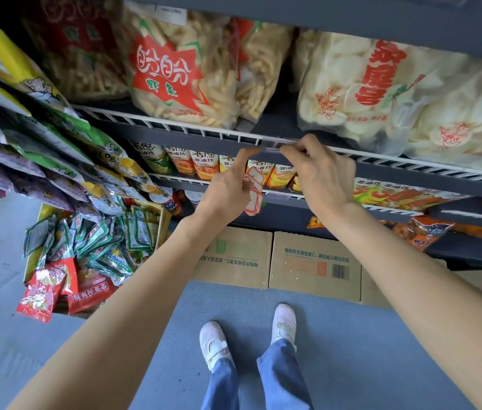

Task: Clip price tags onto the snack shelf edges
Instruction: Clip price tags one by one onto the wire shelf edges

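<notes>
Grey shelf (234, 140) with white wire edge, snack bags (174, 75) on it at 12 o'clock, cardboard boxes (313, 261) on blue floor (367, 350) at centre

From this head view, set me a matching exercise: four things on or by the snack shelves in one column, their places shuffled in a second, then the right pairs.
Things
1. clear tag holder
2. red-edged price tags
3. cardboard boxes
4. shrimp stick bag

Places
A. on the floor under the lowest shelf
B. on the upper shelf, behind the white wire rail
C. gripped in the left hand
D. at the wire rail, between both hands' fingertips

Pairs: 1-D, 2-C, 3-A, 4-B
</notes>
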